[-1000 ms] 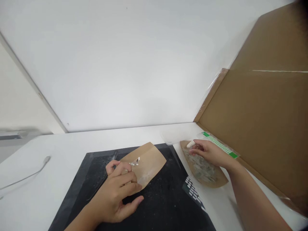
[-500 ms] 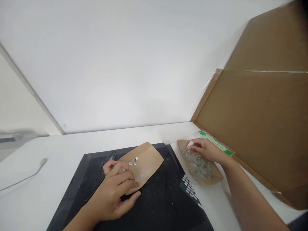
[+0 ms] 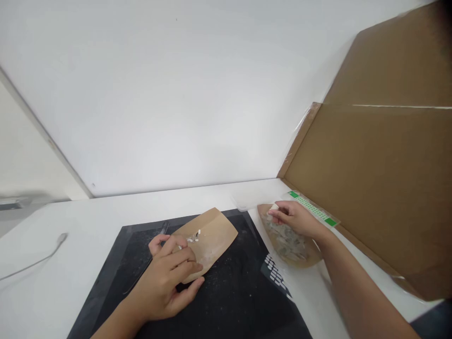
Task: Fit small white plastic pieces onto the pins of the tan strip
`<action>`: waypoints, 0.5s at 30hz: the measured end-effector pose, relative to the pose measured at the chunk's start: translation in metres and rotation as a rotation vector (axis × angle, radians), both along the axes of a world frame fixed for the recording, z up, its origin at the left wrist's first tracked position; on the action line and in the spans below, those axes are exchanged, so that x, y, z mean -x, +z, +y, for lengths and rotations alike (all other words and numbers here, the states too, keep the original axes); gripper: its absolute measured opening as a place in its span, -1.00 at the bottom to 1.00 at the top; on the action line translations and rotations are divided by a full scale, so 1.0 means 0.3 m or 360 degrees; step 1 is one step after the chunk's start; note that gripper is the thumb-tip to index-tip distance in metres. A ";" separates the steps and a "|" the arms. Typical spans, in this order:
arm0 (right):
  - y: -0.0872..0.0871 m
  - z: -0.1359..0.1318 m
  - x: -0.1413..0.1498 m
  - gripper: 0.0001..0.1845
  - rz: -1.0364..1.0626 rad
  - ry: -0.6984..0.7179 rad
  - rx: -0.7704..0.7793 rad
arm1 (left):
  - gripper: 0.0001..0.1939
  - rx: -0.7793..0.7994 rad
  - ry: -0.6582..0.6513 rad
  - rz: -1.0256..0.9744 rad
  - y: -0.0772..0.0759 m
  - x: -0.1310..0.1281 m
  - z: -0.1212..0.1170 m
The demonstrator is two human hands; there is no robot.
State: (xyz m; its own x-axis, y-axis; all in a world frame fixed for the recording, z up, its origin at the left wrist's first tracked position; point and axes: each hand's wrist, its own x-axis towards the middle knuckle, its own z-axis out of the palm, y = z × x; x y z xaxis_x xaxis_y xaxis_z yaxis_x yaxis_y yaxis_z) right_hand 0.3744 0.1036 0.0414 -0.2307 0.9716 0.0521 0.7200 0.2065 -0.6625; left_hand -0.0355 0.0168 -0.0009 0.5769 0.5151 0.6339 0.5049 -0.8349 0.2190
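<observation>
My left hand (image 3: 176, 273) lies over the near-left edge of a shallow brown paper tray (image 3: 221, 230). Its fingers curl over the tray and the thumb sits at the near edge, so it grips the tray. Small white pieces (image 3: 194, 238) lie inside, partly hidden by the fingers. Between the thumb and fingertips of my right hand (image 3: 287, 216) is a small cream-white block (image 3: 273, 207). That hand hovers over a second brown paper tray (image 3: 300, 264), filled with small clear and greyish plastic pieces (image 3: 287, 240).
Under the left tray is a black mat (image 3: 226, 301), crossed by a thin dark stick (image 3: 141, 273). A dark sheet with white ovals (image 3: 275, 275) overlaps its right edge. Behind are a clear lid (image 3: 243, 200) and a green-and-white strip (image 3: 312, 207). Cardboard (image 3: 370, 188) stands right; a cable (image 3: 60, 240) lies left.
The whole view has shifted a little. My right hand stays over the right tray with the cream-white block, slightly further left. My left hand keeps its place on the left tray.
</observation>
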 end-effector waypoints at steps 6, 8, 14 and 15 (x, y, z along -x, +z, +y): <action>0.024 -0.086 0.210 -0.51 0.0142 0.0013 -0.0253 | -0.78 -0.0053 0.0140 -0.0216 0.014 -0.054 -0.023; 0.019 -0.130 0.298 -0.53 0.0255 0.0061 -0.0288 | -0.77 -0.0021 0.0209 -0.0323 0.012 -0.083 -0.033; -0.041 -0.234 0.468 -0.56 0.0594 0.0331 -0.0069 | -0.78 0.0230 0.0218 -0.0521 -0.007 -0.139 -0.054; -0.051 -0.242 0.480 -0.55 0.0636 0.0366 -0.0046 | -0.79 0.0288 0.0206 -0.0552 -0.009 -0.142 -0.054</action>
